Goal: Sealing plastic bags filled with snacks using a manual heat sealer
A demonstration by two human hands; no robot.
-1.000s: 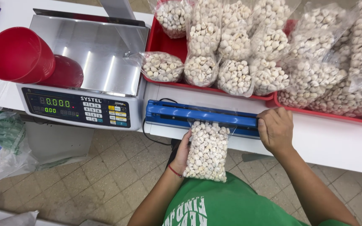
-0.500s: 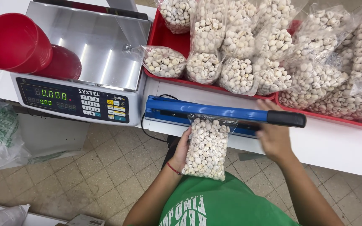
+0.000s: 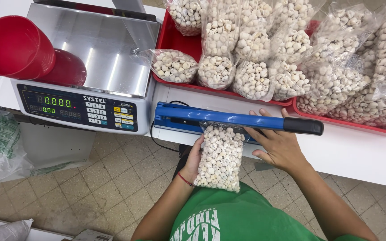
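While left fingers (image 3: 196,154) cup it, bag (image 3: 220,157) hangs beside right fingers (image 3: 258,134).

A white bench (image 3: 371,156) runs across the upper frame. On it, upper left, sits a scale (image 3: 90,85) bearing red cups (image 3: 18,49). At centre lies a blue sealer (image 3: 228,120). Upper right, two red trays (image 3: 175,44) of filled bags touch side by side. Below is tiled floor (image 3: 90,187).
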